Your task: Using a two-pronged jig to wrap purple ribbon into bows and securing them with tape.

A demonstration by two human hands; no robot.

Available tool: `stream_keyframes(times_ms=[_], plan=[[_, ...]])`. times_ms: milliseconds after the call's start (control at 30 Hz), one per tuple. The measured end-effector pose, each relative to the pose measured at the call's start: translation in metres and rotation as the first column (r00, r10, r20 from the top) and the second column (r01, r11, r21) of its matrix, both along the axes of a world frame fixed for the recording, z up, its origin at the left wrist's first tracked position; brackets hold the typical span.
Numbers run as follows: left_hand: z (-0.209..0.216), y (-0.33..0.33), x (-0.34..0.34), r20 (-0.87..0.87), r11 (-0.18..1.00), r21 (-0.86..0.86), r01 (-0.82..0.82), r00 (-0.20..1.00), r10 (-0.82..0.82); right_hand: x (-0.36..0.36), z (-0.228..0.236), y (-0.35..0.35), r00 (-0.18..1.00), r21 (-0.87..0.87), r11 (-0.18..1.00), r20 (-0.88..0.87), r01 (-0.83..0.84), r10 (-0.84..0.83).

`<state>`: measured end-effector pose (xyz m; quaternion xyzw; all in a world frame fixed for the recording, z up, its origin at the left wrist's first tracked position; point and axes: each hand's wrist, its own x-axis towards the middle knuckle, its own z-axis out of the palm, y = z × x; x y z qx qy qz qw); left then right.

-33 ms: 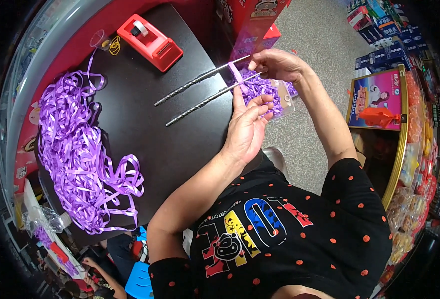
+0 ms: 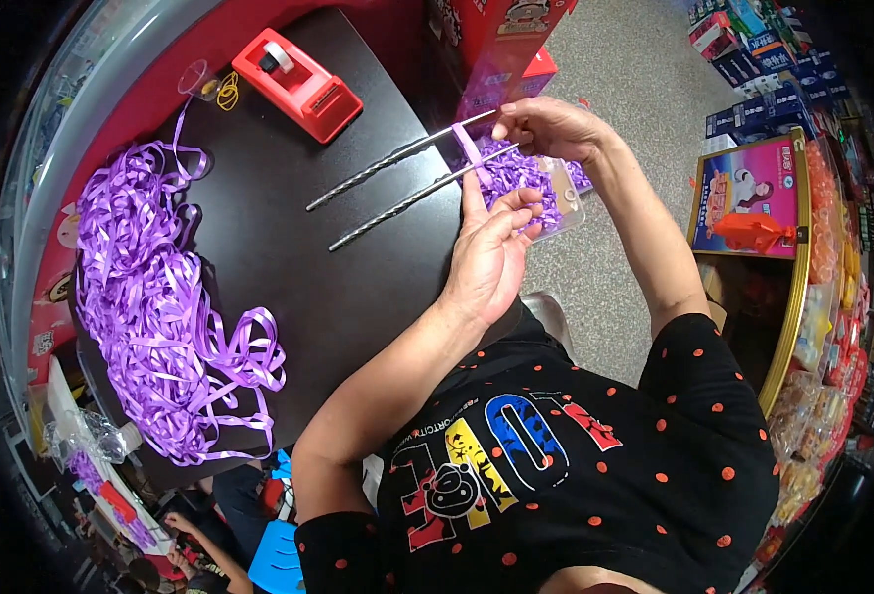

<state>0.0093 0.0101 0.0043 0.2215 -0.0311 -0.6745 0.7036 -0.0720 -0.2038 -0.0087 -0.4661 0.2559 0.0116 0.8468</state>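
Two long spiral metal rods, like drill bits (image 2: pixel 388 211), lie side by side, reaching past the right edge of the dark table (image 2: pixel 289 223). A flat band of purple ribbon (image 2: pixel 468 147) is wrapped around both near their plain ends. My left hand (image 2: pixel 493 247) is palm up; its thumb touches the ribbon by the lower rod, while its other fingers are half curled and apart from the thumb. Beside the upper rod's tip, my right hand (image 2: pixel 551 129) has thumb and fingers pinched together; what they hold is hidden. Beneath my hands, a clear container (image 2: pixel 568 226) holds short purple ribbon pieces (image 2: pixel 541 205).
A big tangle of purple ribbon (image 2: pixel 165 307) covers the table's left side. At the back stand a red tape dispenser (image 2: pixel 298 84), a clear cup (image 2: pixel 195 79) and yellow rubber bands (image 2: pixel 227 91). Red boxes (image 2: pixel 501 59) rise beyond; packaged goods (image 2: pixel 803 436) line the right. Another person's arm (image 2: pixel 204 544) shows at lower left.
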Motion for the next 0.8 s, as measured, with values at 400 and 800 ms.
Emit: stream_keyframes(times_ms=[400,800], plan=[[-0.001,0.001,0.000,-0.008,1.000,-0.013,-0.001,1.000,0.001,0.015,-0.006,0.009,0.990,-0.107,0.993,-0.134,-0.055,0.041],[0.001,0.000,0.002,-0.001,1.000,-0.014,0.024,1.000,-0.024,0.010,-0.023,0.001,0.992,-0.088,0.988,-0.031,-0.127,0.124]])
